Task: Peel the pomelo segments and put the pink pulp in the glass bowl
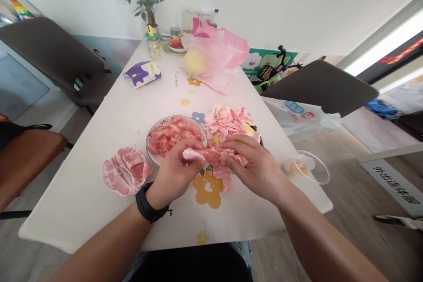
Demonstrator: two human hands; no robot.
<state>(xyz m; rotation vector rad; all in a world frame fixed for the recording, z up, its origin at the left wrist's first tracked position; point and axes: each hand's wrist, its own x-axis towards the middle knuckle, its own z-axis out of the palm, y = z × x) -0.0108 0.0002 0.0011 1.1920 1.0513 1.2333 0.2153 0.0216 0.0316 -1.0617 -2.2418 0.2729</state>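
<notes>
A pomelo segment (211, 155), with pink flesh and pale membrane, is held between my two hands over the table. My left hand (180, 169) pinches its left end between thumb and fingers. Around its right end the fingers of my right hand (253, 163) are closed. Just beyond my left hand is a plate (148, 152) heaped with peeled pink pomelo pulp (176, 134). Behind my right hand lies a pile of pink peel and membrane (229, 121), partly covered by that hand. A large peeled piece of pomelo (125, 171) rests left of my left wrist.
Farther back on the table (109, 128) are a purple tissue pack (142, 74), a bottle (152, 45) and a pink plastic bag (224, 53) around a yellow fruit. A clear tub (310, 167) sits at the right edge, near a white bag (297, 116). Chairs (59, 53) flank the table.
</notes>
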